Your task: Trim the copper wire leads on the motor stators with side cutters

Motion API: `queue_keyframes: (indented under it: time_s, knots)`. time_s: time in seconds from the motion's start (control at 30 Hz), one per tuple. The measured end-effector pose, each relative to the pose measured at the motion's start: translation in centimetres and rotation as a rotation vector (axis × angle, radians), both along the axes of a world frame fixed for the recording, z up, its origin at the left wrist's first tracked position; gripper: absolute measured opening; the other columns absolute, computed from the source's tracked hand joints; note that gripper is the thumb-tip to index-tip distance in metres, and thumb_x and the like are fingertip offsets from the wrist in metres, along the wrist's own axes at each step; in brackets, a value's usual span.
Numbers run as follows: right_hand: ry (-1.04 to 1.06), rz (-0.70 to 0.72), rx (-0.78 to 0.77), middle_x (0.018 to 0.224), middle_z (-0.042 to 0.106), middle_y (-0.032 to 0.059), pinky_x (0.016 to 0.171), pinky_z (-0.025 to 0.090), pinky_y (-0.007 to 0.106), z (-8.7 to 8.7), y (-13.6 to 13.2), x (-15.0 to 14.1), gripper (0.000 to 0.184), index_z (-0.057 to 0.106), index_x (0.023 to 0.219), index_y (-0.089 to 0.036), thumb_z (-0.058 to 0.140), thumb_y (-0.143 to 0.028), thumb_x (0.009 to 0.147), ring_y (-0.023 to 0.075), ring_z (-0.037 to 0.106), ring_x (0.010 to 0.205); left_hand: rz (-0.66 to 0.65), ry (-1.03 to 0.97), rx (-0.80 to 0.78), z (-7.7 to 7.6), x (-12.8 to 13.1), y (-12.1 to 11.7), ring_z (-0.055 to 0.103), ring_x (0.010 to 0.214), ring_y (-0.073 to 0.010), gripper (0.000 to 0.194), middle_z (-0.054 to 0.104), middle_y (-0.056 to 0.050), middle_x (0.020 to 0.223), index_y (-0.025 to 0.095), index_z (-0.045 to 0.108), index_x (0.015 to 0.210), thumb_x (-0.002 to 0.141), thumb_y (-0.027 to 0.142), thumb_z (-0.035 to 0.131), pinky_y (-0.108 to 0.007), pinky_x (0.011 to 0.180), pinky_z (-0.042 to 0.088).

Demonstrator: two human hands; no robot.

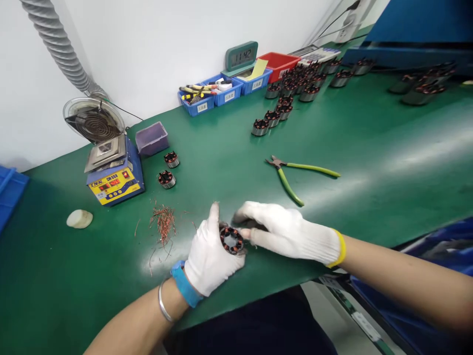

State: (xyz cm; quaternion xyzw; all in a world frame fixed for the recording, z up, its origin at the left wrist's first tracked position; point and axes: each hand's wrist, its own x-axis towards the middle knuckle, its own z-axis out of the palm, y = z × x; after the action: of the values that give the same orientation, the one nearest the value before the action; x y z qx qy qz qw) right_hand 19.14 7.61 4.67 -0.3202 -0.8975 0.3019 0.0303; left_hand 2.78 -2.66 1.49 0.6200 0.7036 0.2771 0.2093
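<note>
A copper-wound ring (240, 240) is held by the gloved left hand (210, 259), while, right beside the ring, the right hand's (286, 230) grip cannot be told.

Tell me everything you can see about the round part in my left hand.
The round part is ring-shaped, with a dark rim and copper-coloured coils, probably wire, spaced around a greyish centre. Its face is turned up toward the camera. Your gloved left hand holds it over the green table; your right hand has its thumb at the part's edge, though contact is unclear. Finer detail is blurred.
</note>
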Motion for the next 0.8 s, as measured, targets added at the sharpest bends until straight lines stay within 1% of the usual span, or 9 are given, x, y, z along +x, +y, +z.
queue_keyframes:
  time_s: [0.07, 0.17, 0.23, 0.3, 0.4, 0.5, 0.6, 0.73, 0.8]
  knots:
    - [-0.001, 0.002, -0.029, 0.097, 0.066, 0.0043, 0.07, 0.04, 0.028, -0.3, 0.4, 0.0, 0.023, 0.061, 0.095, -0.021, 0.042, -0.032, 0.091, 0.0185, 0.06, 0.085, -0.038, -0.036, -0.02, 0.0, -0.3, 0.1, 0.063, 0.095, -0.0242, 0.1, 0.063, -0.006, 0.102, 0.019, 0.008, 0.149, 0.068, 0.029, 0.066, -0.036, 0.086, 0.052]
    - [-0.109, -0.098, 0.111, 0.092, 0.066, 0.0053, 0.07, 0.04, 0.03, -0.5, 0.8, -0.1, 0.024, 0.062, 0.089, -0.02, 0.041, -0.031, 0.09, 0.0208, 0.06, 0.082, -0.087, -0.077, -0.046, 0.0, -0.8, 0.3, 0.063, 0.097, -0.0243, 0.108, 0.063, -0.005, 0.104, 0.021, 0.005, 0.15, 0.064, 0.028, 0.07, -0.037, 0.089, 0.052]
    - [-0.094, -0.144, 0.115, 0.095, 0.067, 0.0063, 0.07, 0.04, 0.03, -0.2, 0.8, -0.5, 0.028, 0.063, 0.093, -0.02, 0.039, -0.035, 0.092, 0.0216, 0.061, 0.084, -0.104, -0.104, -0.052, 0.0, -1.0, 0.4, 0.062, 0.1, -0.0248, 0.114, 0.062, -0.006, 0.111, 0.02, -0.001, 0.151, 0.063, 0.027, 0.071, -0.038, 0.091, 0.052]
    - [-0.03, -0.114, -0.013, 0.101, 0.068, 0.005, 0.071, 0.041, 0.029, 0.5, 0.5, -1.4, 0.029, 0.064, 0.099, -0.022, 0.042, -0.04, 0.091, 0.0211, 0.062, 0.087, -0.091, -0.134, -0.044, -0.1, -1.0, 0.4, 0.061, 0.106, -0.0257, 0.121, 0.055, -0.012, 0.13, 0.02, -0.01, 0.15, 0.063, 0.027, 0.073, -0.039, 0.094, 0.051]
    - [-0.01, -0.086, -0.209, 0.098, 0.07, 0.0011, 0.066, 0.041, 0.026, 1.3, 0.4, -2.8, 0.023, 0.066, 0.096, -0.024, 0.053, -0.038, 0.083, 0.0194, 0.063, 0.084, -0.085, -0.159, -0.016, -0.2, -1.0, 0.4, 0.058, 0.114, -0.026, 0.129, 0.03, -0.016, 0.152, 0.023, -0.023, 0.147, 0.062, 0.025, 0.074, -0.039, 0.099, 0.049]
    - [-0.084, -0.167, -0.243, 0.083, 0.071, -0.0005, 0.06, 0.038, 0.025, 1.2, 0.9, -3.1, 0.018, 0.066, 0.085, -0.023, 0.052, -0.034, 0.082, 0.0166, 0.062, 0.072, -0.144, -0.178, -0.042, -0.2, -1.2, 0.5, 0.061, 0.107, -0.0228, 0.128, 0.052, -0.011, 0.134, 0.023, -0.027, 0.145, 0.064, 0.024, 0.072, -0.036, 0.095, 0.05]
    - [-0.231, -0.255, -0.119, 0.082, 0.07, 0.0009, 0.054, 0.033, 0.025, 1.0, 0.8, -1.8, 0.02, 0.064, 0.08, -0.023, 0.049, -0.036, 0.082, 0.0175, 0.062, 0.071, -0.165, -0.166, -0.08, 0.0, -1.4, 0.6, 0.063, 0.098, -0.022, 0.125, 0.064, -0.005, 0.106, 0.018, -0.023, 0.147, 0.065, 0.025, 0.071, -0.034, 0.089, 0.051]
    - [-0.421, -0.317, 0.266, 0.09, 0.067, 0.0111, 0.056, 0.035, 0.03, 2.2, -1.5, -0.1, 0.029, 0.065, 0.087, -0.019, 0.041, -0.036, 0.087, 0.0262, 0.062, 0.079, -0.178, -0.139, -0.076, 0.2, -1.5, 0.7, 0.062, 0.097, -0.0235, 0.121, 0.064, -0.006, 0.105, 0.016, -0.016, 0.149, 0.065, 0.026, 0.07, -0.034, 0.086, 0.05]
    - [-0.336, -0.292, 0.418, 0.107, 0.065, 0.0165, 0.065, 0.041, 0.035, 3.0, -2.8, 0.2, 0.036, 0.066, 0.102, -0.018, 0.039, -0.039, 0.089, 0.0297, 0.062, 0.087, -0.192, -0.128, -0.064, 0.2, -1.5, 0.8, 0.062, 0.097, -0.0242, 0.119, 0.064, -0.007, 0.105, 0.015, -0.014, 0.15, 0.067, 0.028, 0.069, -0.035, 0.085, 0.05]
